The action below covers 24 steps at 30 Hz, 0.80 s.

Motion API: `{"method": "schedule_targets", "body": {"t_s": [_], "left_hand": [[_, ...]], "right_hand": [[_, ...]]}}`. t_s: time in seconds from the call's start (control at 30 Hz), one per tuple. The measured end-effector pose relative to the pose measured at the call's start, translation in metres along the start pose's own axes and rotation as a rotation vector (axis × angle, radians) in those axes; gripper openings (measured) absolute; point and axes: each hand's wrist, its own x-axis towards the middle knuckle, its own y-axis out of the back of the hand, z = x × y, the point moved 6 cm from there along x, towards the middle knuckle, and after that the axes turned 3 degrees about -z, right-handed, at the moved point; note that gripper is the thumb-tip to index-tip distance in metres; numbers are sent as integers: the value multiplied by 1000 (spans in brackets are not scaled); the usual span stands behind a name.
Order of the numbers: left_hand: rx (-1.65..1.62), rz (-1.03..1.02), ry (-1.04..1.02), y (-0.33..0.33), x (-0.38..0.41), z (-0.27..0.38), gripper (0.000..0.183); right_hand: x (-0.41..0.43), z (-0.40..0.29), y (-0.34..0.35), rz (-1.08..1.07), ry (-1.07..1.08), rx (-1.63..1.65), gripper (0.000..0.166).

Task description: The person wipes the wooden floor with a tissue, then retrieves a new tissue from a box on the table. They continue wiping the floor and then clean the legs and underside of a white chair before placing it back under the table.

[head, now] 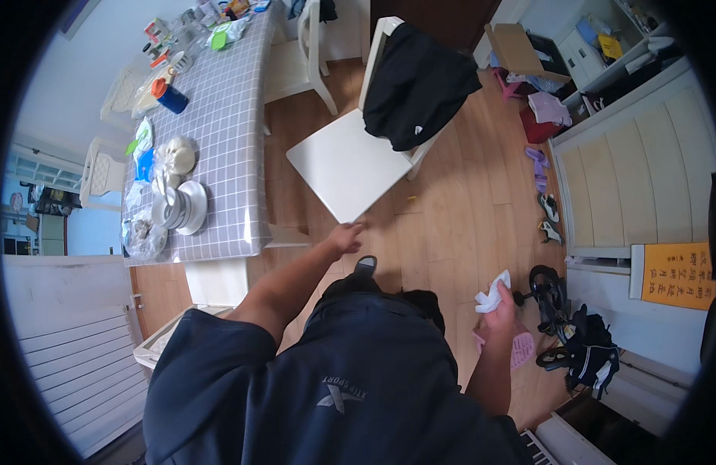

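Observation:
My right hand (500, 314) is closed around a crumpled white cloth or tissue (493, 295), held out over the floor to my right. Below that wrist, partly covered by it, is a pink plastic stool (522, 347). My left hand (345, 238) reaches to the near corner of a white chair's seat (351, 163). Its fingers are loosely apart with nothing between them; whether they touch the seat corner I cannot tell. A black garment (419, 87) with a small white logo hangs over the chair's backrest.
Left of me stands a dining table with a checked cloth (230, 151), bearing stacked bowls (181, 209), a blue bottle with an orange lid (169, 96) and plastic bags. A small black bike (550, 302), shoes (548, 206) and purple slippers (537, 165) line the right side.

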Motion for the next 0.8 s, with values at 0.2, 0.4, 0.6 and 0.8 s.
{"method": "schedule_targets", "body": {"t_s": [0.2, 0.4, 0.6, 0.8], "left_hand": [[-114, -260, -33, -162, 72, 115, 58], [-627, -218, 73, -238, 150, 154, 66], [-1079, -130, 97, -292, 193, 239, 77], [-1612, 32, 34, -282, 266, 288, 90]], "right_hand": [[97, -64, 68, -77, -43, 140, 23], [217, -200, 35, -2, -74, 41, 18], [357, -329, -109, -357, 54, -290, 20], [433, -339, -329, -600, -38, -566, 25]]}}
